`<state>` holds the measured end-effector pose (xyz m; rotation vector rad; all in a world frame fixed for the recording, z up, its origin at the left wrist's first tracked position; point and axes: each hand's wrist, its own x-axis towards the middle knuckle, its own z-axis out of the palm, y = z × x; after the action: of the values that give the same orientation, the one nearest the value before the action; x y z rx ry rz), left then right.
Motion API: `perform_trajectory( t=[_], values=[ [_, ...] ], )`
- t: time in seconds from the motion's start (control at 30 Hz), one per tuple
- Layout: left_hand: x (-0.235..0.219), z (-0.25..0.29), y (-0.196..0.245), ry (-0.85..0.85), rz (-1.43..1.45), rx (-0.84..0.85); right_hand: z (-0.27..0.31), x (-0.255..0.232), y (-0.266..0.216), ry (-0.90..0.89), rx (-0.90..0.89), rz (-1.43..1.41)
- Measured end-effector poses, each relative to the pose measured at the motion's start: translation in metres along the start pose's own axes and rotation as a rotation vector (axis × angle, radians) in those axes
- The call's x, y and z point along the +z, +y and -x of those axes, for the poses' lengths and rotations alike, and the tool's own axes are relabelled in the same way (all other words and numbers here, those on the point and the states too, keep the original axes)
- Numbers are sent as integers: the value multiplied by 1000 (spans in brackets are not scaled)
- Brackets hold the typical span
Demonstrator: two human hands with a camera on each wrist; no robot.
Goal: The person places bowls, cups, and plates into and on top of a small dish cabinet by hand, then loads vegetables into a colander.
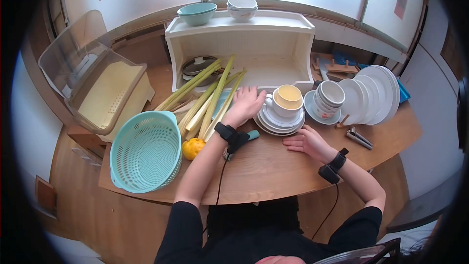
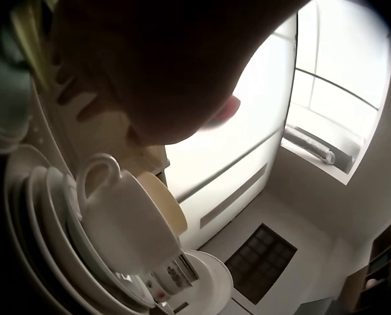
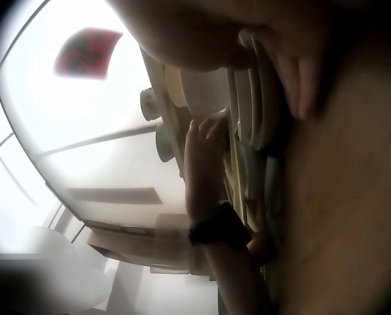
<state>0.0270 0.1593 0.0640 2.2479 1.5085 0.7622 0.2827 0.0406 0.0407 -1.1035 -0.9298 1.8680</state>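
Nearest me, my right hand [image 1: 307,142] rests flat on the bench [image 1: 273,171], fingers relaxed and holding nothing, just short of the stack of plates [image 1: 279,123]. My left hand [image 1: 245,103] lies spread beside the cup [image 1: 287,100] on that stack, fingertips near the handle, grip not yet closed. I judge the cup unlifted. Stalks [image 1: 207,99] crowd the left; the rack of plates [image 1: 371,93] bounds the right; bare bench lies nearest me.

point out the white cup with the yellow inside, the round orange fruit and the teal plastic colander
white cup with yellow inside [image 1: 287,102], head view, outer wall
round orange fruit [image 1: 193,148], head view, middle of peel
teal plastic colander [image 1: 145,151], head view, perforated inside
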Motion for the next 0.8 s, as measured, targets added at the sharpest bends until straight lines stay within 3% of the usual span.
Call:
perform_trajectory(
  t=[0.13,0.2,0.3,0.43,0.6,0.73,0.8],
  values=[
    [-13,-4,-14,-40,-81,-3,-6,7,-4,46,-28,7],
    [-8,-7,-24,-126,-155,-82,-10,6,-4,62,-23,-20],
    [-4,-3,-26,-115,-342,-114,-11,11,-9,104,-14,-8],
    [-12,-4,-21,-109,-381,-196,-13,7,-5,90,-40,27],
    [-13,-3,-30,66,-479,-302,-18,1,1,77,-67,34],
    [-5,-4,-21,152,-449,-149,-19,-1,2,86,-62,57],
    [-18,-1,12,32,-28,-138,-20,-2,4,87,-74,41]
  ],
)
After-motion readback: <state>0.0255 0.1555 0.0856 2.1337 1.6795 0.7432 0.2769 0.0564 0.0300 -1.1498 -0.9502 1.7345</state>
